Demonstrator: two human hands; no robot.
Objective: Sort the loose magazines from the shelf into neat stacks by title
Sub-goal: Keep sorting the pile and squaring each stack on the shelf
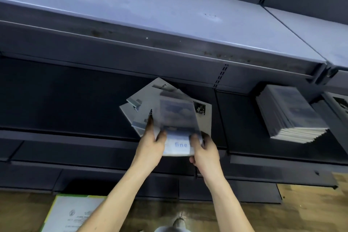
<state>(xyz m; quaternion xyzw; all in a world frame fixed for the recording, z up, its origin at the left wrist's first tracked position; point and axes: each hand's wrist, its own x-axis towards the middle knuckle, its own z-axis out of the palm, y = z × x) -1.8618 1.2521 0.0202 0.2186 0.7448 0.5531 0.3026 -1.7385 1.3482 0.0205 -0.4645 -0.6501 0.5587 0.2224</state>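
Loose magazines (165, 111), pale grey covers fanned unevenly on dark shelf (75, 100); top copy blurred, cloud photo, blue "fine". Near edge pinched by left hand (150, 145) and right hand (204, 151), thumbs above. Neat stack (290, 115) far right.

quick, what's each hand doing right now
Left hand: grips the left edge of the loose magazines on the shelf.
Right hand: grips the top magazine, the one printed "fine".
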